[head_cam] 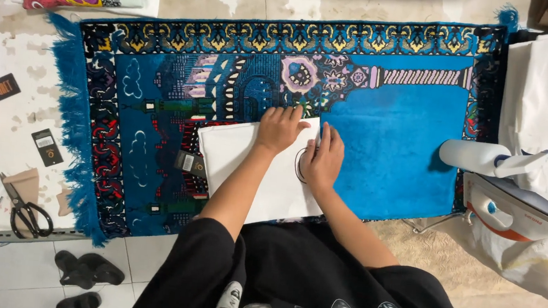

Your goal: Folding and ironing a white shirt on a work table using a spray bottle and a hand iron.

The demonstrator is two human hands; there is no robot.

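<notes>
White cloth (245, 171), folded flat, near the middle of a blue patterned rug (389, 145) spread over the table (1, 67). Pinned at its right end under both hands. Left hand (281, 129) palm down on the far right corner, fingers (286, 114) spread a little and pointing far, tips reaching just past the cloth's far edge onto the rug. Right hand (324, 159) just beside it to the right, flat on the right edge, fingers (325, 134) close together, nothing gripped. Dark curved mark (299, 165) on the cloth showing between the two hands. Rest of the cloth stretching left and near from under the palms, near edge close to the black shirt (314, 292).

Small dark tag (186, 162) touching the cloth's left edge. White spray bottle (481, 158) on its side at the rug's right edge, steam iron (516, 211) just nearer. Scissors (27, 210) and dark cards (47, 147) on the bare table at left, well apart from the hands. Sandals (79, 269) on the floor, near left.
</notes>
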